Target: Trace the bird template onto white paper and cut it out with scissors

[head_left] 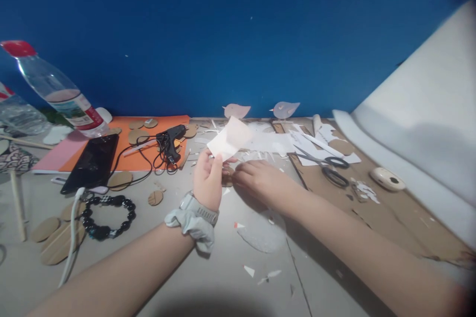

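A small pale sheet of paper (228,139) is pinched in my left hand (208,178), thumb on top, and held up above the table. Beside it, my right hand (260,178) reaches down with curled fingers at the edge of a round cardboard disc (227,178). The hand partly covers that disc. Nearer to me lies a translucent bird-shaped cutout (260,234) with a small orange-tipped beak. Small white paper scraps (249,271) are scattered in front of it. At the wall stand a pinkish bird cutout (237,111) and a bluish bird cutout (284,110).
Left: a black glue gun (171,141) with its cord, orange paper (148,161), a phone (91,162), a beaded bracelet (108,217), cardboard ovals (61,245) and a tilted-looking bottle (61,91). Right: scissors (330,166), a cardboard sheet (401,213), a white oval device (387,179) and a white foam roll (420,104).
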Demonstrator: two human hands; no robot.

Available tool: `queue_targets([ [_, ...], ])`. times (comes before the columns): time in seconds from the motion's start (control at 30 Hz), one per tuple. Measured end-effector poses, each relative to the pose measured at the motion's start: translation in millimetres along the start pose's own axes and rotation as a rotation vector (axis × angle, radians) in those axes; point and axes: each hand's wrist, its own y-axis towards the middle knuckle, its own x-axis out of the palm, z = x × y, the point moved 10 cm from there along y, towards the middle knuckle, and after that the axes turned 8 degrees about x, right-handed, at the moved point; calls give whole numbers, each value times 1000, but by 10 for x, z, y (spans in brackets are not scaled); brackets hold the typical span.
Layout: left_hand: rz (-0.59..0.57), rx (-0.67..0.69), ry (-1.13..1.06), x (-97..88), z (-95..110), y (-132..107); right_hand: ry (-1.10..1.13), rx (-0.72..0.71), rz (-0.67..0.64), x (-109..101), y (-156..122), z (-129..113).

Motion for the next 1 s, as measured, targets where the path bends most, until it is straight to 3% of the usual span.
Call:
queue_targets([
  [0.27, -11, 0, 4, 12, -16, 11, 78, -71, 43, -42, -65, -216],
  [0.43, -42, -16, 27, 42, -24, -3, 222, 79, -1, -102, -127, -42],
  [0.6, -31, -42, 40, 31, -52, -9, 467, 133, -178, -175, -393, -35],
  [0.73, -32, -43, 44, 30, -66, -3, 526, 161, -284, -72, -691, -114],
  [0.87, -14, -37, 64, 3, -66, 5, 442, 172, -256, -10, -870, -114],
  [1.0, -12, -36, 97, -10, -57, 9, 439, 169, -207, -83, -968, -190],
])
